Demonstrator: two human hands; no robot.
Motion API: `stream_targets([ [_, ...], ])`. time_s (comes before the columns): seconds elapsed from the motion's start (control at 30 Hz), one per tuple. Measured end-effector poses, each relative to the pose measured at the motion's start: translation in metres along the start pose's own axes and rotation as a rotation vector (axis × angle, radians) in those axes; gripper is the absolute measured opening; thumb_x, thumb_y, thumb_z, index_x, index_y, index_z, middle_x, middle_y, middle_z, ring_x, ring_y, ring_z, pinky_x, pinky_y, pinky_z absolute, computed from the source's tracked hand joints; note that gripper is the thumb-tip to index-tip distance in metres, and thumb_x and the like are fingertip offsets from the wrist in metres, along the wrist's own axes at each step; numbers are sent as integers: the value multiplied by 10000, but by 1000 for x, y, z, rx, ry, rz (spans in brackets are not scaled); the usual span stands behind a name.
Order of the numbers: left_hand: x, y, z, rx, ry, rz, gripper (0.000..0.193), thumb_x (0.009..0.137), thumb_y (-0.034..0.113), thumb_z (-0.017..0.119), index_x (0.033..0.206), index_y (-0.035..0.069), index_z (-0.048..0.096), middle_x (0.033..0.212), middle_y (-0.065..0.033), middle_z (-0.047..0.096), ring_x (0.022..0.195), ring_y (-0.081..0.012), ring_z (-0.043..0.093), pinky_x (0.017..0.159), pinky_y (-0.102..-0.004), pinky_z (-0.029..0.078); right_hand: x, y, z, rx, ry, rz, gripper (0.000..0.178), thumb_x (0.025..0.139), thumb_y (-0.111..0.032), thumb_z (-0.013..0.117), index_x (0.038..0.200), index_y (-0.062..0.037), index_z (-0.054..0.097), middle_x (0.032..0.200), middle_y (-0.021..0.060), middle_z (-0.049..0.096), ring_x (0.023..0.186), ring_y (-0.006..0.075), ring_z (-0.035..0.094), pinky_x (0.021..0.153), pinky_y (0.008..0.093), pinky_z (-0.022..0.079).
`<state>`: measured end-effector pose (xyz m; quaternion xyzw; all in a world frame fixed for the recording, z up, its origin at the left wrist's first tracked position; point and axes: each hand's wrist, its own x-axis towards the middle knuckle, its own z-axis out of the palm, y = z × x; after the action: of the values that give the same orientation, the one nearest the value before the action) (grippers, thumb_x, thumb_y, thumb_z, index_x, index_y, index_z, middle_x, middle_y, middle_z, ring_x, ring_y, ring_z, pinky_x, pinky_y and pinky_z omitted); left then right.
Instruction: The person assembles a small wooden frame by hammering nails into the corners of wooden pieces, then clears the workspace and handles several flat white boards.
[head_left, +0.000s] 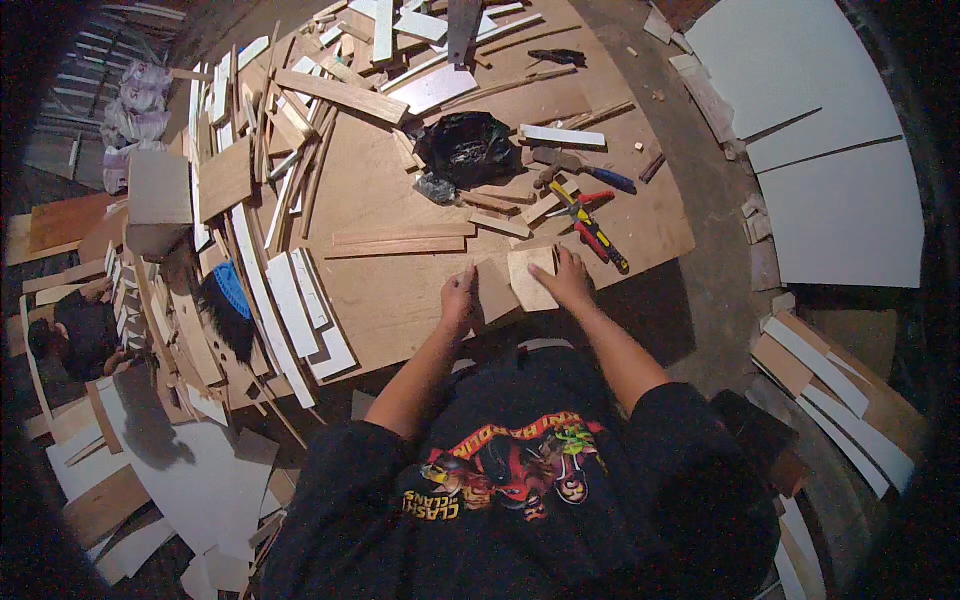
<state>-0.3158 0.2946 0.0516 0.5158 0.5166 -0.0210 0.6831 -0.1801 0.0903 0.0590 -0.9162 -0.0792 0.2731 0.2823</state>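
Observation:
At the table's near edge, my right hand (565, 280) grips a small pale wooden piece (528, 282), thumb on its top face and fingers along its far right side. My left hand (458, 300) is closed at the left edge of a thin brown board piece (492, 292), which lies beside the pale one. Just beyond my right hand are a yellow-and-black tool (597, 243) with red parts and a hammer (590, 172) with a blue handle. Two flat wooden strips (400, 240) lie beyond my left hand.
A crumpled black plastic bag (465, 150) sits mid-table. Wood offcuts (340, 95) and white strips (300, 305) crowd the left and far sides, near a blue-backed brush (230, 290). Large white panels (830, 150) stand at right. Another person (80, 335) is at far left.

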Motion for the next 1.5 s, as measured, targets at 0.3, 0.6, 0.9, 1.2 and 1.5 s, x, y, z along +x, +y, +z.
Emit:
stream_targets([
  [0.3,-2,-6,58,14,-18,160,476,952,433,685,1051,-32,662,929,-129,683,857,-194,638,762,-356,527,7,10,16,87,-90,168,927,781,-664,708,1397,-12,475,1368,276,501,1311,441,444,1122,504,337],
  [0.6,0,-27,76,-412,-43,73,513,1072,455,439,1303,0,484,1163,-166,611,997,-223,621,811,-338,538,-14,-44,20,324,-118,231,946,727,-583,817,1342,10,409,1347,289,528,1229,430,554,1024,465,460],
  [0.9,-2,-31,2,-592,-209,-204,753,1051,618,253,1457,2,409,1353,-201,530,1259,-308,524,1107,-398,392,-33,-96,28,4,-88,-176,1099,588,-388,896,1450,-22,321,1347,236,498,1265,418,495,1042,484,428],
  [1.2,-1,-27,-37,162,73,485,553,1082,382,387,1424,-48,454,1422,-247,495,1314,-327,489,1106,-390,375,-37,-106,52,-697,-26,-778,1097,614,-316,859,1515,-34,302,1328,158,475,1223,311,470,1054,448,351],
  [1.5,-22,1,0,152,99,375,610,1057,315,447,1526,-25,254,1471,-269,461,1334,-444,465,1089,-448,391,-36,-114,47,-739,-10,-704,1019,632,-277,838,1503,-106,336,1282,159,510,1191,315,504,1010,491,393],
])
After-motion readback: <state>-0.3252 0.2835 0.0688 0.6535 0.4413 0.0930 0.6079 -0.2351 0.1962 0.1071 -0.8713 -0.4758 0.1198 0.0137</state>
